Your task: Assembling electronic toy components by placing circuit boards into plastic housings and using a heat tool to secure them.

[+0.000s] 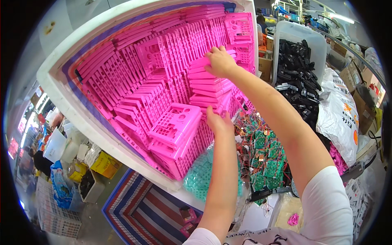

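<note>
A stack of pink plastic casings (205,89) with grille slots sits between my two hands, inside a large white bin (52,71). My right hand (220,62) reaches over the far end of this stack, its fingers bent around the top casings. At the near end, my left hand (219,122) presses against the lowest casings, thumb and fingers partly hidden by them. Rows of matching casings (122,69) stand packed on edge in the bin. One casing (175,122) lies flat on a small pile, left of my left hand.
Green circuit boards with wires (267,155) lie to the right, beside a bag of teal parts (200,175). Beyond are a clear tub of black parts (298,61) and a white sack (337,116). A striped lined container (139,204) stands below left, near a yellow box (106,164).
</note>
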Demonstrator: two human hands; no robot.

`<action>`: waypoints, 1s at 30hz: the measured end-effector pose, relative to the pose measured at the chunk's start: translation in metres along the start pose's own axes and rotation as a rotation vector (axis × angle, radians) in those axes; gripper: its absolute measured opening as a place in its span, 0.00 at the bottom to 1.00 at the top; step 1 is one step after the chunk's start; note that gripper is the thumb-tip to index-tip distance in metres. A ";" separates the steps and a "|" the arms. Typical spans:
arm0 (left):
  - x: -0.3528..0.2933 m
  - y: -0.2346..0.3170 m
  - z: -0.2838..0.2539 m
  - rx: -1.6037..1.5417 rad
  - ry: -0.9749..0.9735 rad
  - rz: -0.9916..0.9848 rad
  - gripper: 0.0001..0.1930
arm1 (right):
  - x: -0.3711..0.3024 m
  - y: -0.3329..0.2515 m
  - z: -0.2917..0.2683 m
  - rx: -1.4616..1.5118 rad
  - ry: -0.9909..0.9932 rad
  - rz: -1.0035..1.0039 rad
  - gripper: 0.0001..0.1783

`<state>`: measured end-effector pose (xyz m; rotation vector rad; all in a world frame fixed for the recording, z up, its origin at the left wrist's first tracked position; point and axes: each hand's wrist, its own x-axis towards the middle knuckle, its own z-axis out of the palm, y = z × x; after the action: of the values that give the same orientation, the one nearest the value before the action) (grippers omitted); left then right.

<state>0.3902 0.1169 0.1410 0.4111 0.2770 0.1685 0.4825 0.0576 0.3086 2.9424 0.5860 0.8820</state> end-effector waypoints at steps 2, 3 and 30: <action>-0.016 -0.005 -0.019 0.271 -0.073 0.122 0.33 | -0.002 -0.003 0.004 -0.013 0.040 -0.029 0.29; -0.025 -0.007 -0.025 0.393 -0.086 0.193 0.34 | -0.001 -0.003 0.003 -0.019 0.041 -0.034 0.30; 0.125 0.194 0.119 1.360 0.157 0.901 0.55 | 0.139 -0.019 0.028 0.726 -0.024 0.522 0.59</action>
<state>0.5244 0.2752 0.2976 1.8769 0.3149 0.9117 0.5979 0.1275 0.3563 3.8711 0.1308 0.7712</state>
